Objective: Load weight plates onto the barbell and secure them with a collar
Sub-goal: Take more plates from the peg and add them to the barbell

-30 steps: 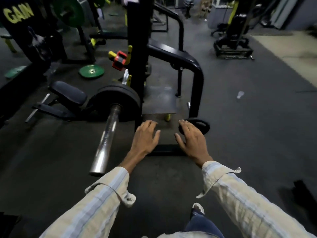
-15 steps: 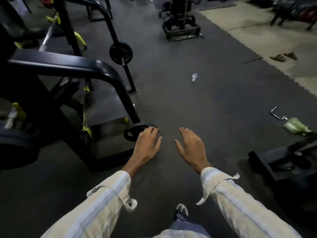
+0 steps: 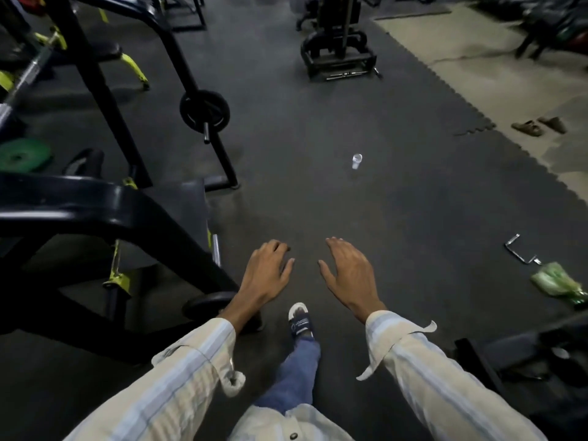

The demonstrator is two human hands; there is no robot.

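Dark rubber gym floor (image 3: pixel 366 218): both hands, left hand (image 3: pixel 265 275) and right hand (image 3: pixel 348 275), hover spread and empty, likely between fetches; small plate (image 3: pixel 208 305) lies by rack foot (image 3: pixel 178 249), barbell out of view.

Dim gym, low light. Floor (image 3: pixel 366 218) = dark rubber interlock mats; jigsaw edge runs diag on the right, meets a lighter beige floor section (image 3: pixel 509 74). Black steel rack frame (image 3: pixel 105 211) w/ yellow-green fittings fills the left side. 2nd black machine base (image 3: pixel 339 55) at top centre, well apart from the rack. Clear plastic cup (image 3: pixel 357 161) upright mid-floor. Pair of brown sandals (image 3: pixel 539 125) on the beige part, near the mat edge. Chrome cable handle (image 3: pixel 521 249) on mat at right, just beside a green plastic bag (image 3: pixel 555 283). Walls/windows not visible.
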